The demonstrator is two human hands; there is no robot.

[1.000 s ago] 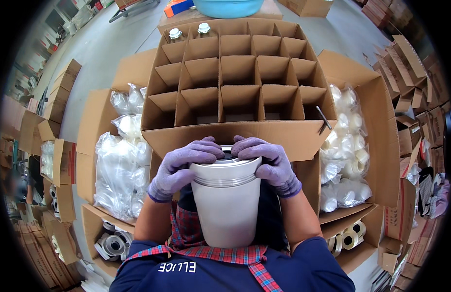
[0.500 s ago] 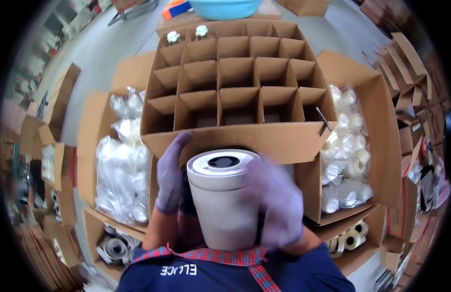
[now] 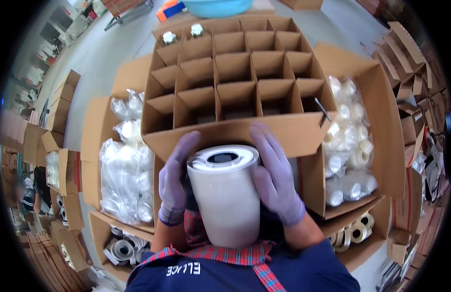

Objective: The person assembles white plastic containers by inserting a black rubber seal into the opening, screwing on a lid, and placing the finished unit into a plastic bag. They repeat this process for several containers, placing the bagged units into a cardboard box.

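Observation:
A thick white cylinder (image 3: 226,204) stands upright close to my body, leaning slightly. Its pale top has a round dark-edged hole in the middle. My left hand (image 3: 174,182), in a lilac glove, is along the cylinder's left side with its fingers stretched out and pointing forward. On the other side my right hand (image 3: 279,182), gloved alike, is open too, its thumb at the cylinder's wall and its fingers reaching past the rim. Just beyond stands a cardboard box (image 3: 235,138) with divider cells. Two silver-white-capped bottles (image 3: 197,30) stand in its far left cells.
Open cartons of bagged white pieces flank me, with clear bags (image 3: 125,175) at left and more bags (image 3: 349,146) at right. Lower cartons hold grey rings (image 3: 122,249) and cream rings (image 3: 358,233). A thin metal rod (image 3: 323,110) sticks up at the divider box's near right corner.
My right hand, blurred over the cylinder's rim before, is now beside it with fingers extended. The seam below the cylinder's top no longer shows. The view has shifted slightly.

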